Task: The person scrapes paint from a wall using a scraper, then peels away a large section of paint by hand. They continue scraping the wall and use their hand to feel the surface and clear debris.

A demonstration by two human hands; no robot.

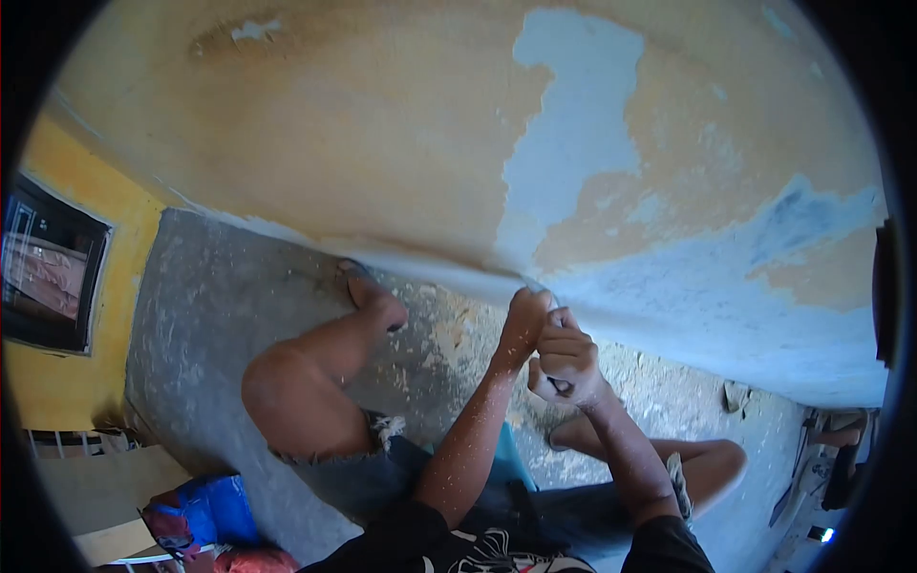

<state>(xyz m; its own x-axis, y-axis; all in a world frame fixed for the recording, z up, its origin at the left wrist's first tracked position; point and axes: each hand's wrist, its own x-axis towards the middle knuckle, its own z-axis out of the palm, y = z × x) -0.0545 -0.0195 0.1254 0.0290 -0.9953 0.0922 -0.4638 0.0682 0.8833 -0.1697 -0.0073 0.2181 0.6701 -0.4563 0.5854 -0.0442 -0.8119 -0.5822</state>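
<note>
Both of my hands are closed close together at the foot of the peeling wall [382, 134]. My left hand [523, 320] is the one nearer the wall, with its fingers wrapped tight. Just below and to the right, my right hand [568, 361] is clenched in a fist, touching or almost touching the left. A thin greyish edge [541, 285] shows between the hands and the wall; it looks like part of a hand tool, mostly hidden by my fingers. Around it, yellowish paint has come off in patches, baring a pale bluish-white layer [578, 124]. Pale flakes dot my forearms.
Paint flakes litter the grey concrete floor [210, 277]. My bent legs lie on both sides of my arms. A blue bag [218, 511] sits at lower left, near the yellow wall with a dark-framed window [53, 267]. Another person [845, 458] is partly visible at far right.
</note>
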